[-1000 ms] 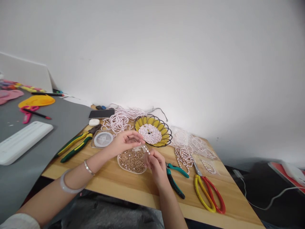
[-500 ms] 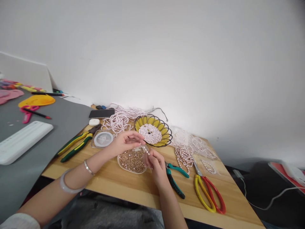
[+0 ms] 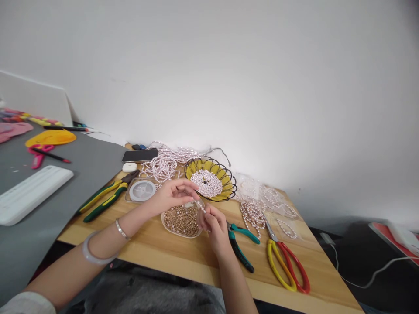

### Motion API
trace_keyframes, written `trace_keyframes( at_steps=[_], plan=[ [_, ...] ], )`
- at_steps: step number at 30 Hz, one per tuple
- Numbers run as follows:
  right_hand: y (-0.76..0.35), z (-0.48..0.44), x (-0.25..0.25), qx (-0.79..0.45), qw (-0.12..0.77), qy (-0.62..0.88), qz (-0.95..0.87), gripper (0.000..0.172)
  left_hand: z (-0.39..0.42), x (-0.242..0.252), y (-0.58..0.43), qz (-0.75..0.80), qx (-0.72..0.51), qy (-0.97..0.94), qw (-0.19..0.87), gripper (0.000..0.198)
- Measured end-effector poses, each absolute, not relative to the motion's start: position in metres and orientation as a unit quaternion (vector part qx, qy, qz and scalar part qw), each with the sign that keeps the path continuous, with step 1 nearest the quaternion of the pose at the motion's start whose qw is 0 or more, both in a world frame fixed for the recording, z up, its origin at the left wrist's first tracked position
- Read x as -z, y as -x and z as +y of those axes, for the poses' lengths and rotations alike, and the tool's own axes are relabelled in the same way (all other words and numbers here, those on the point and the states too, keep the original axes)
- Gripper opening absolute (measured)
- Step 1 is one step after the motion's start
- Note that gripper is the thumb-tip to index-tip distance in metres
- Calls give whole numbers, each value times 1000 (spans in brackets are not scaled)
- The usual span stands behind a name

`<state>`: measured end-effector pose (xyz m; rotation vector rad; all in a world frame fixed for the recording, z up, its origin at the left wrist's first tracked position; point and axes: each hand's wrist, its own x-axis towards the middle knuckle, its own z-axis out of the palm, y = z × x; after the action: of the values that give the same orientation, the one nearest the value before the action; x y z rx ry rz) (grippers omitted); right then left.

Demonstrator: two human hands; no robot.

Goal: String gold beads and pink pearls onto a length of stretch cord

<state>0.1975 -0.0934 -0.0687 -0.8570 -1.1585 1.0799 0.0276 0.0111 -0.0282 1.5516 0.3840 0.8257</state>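
Note:
A short string of pearly beads [image 3: 200,206] runs between my two hands, above a clear tub of small gold beads [image 3: 181,220]. My right hand [image 3: 213,223] is closed round the string's lower end. My left hand [image 3: 178,194] has thumb and fingertips brought together at the upper end; what exactly sits between them is too small to make out. Just behind the hands stands a yellow basket with black wire loops [image 3: 229,185], holding loose pale pink beads [image 3: 206,183].
Green-handled pliers [image 3: 244,242] and red-and-yellow scissors [image 3: 284,261] lie to the right, beside bead strands [image 3: 252,214]. On the left are yellow-green pliers [image 3: 108,194], a spool of clear line [image 3: 142,191] and a phone [image 3: 139,155]. More strands [image 3: 163,168] lie at the back.

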Motion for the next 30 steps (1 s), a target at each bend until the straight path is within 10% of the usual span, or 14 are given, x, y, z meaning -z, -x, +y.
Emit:
trace_keyframes(
  at_steps=[30],
  plan=[
    [-197, -93, 68, -465, 622, 379, -503, 36, 12, 32, -29, 145, -380, -646, 645, 28]
  ],
)
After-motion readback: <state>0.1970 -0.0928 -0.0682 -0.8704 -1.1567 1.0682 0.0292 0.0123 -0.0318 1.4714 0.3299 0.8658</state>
